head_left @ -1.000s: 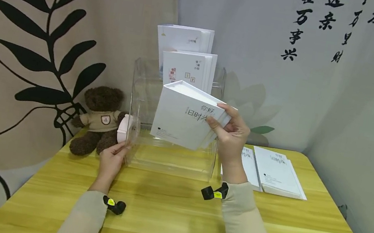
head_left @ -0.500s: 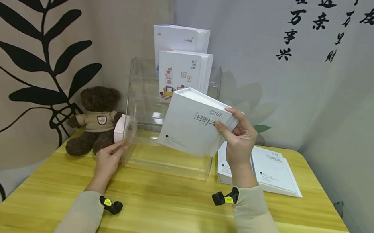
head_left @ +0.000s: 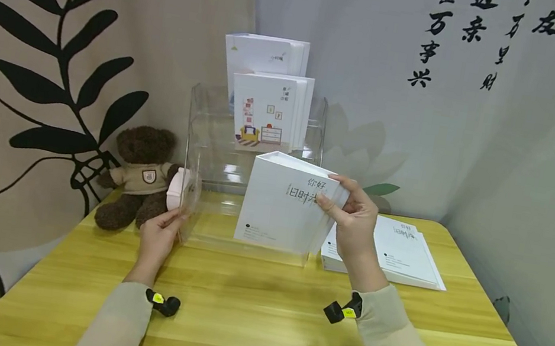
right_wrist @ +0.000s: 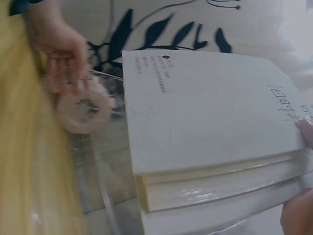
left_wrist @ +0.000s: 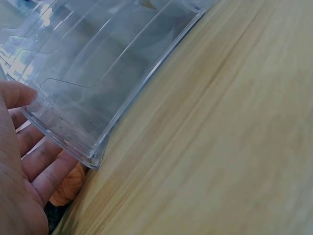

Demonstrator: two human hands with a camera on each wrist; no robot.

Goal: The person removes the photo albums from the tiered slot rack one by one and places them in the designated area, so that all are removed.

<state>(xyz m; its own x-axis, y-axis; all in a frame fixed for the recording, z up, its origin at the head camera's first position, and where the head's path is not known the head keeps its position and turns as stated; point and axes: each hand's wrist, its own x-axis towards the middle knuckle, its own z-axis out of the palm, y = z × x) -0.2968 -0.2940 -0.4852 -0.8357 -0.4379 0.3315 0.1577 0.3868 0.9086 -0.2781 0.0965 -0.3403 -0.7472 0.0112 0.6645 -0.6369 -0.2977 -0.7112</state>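
White is the book (head_left: 280, 203) I watch in the right hand (head_left: 353, 223), gripped at its right side, thumb on the front cover and fingers behind. It is held up, slightly tilted, in front of the lower part of a clear rack (head_left: 224, 172); from my feeds I cannot tell whether its bottom edge touches the plastic. In the right wrist view I get its lower edge, with layered pages and black print on the cover.

The left hand (head_left: 157, 239) pinches the rack's near left corner: I see the thumb on 1 face of the side panel and the fingers on the other.

Higher on the rack I count 2 upright books, a plain-topped book (head_left: 257, 53) behind and a book with a furniture drawing (head_left: 264, 114) ahead of it. To the right, 2 white books lie on the wooden table (head_left: 233, 322), 1 partly hidden by the right hand. Left of the rack I have a brown teddy bear (head_left: 141, 176) sitting with a pale pink object (head_left: 175, 189) beside it.
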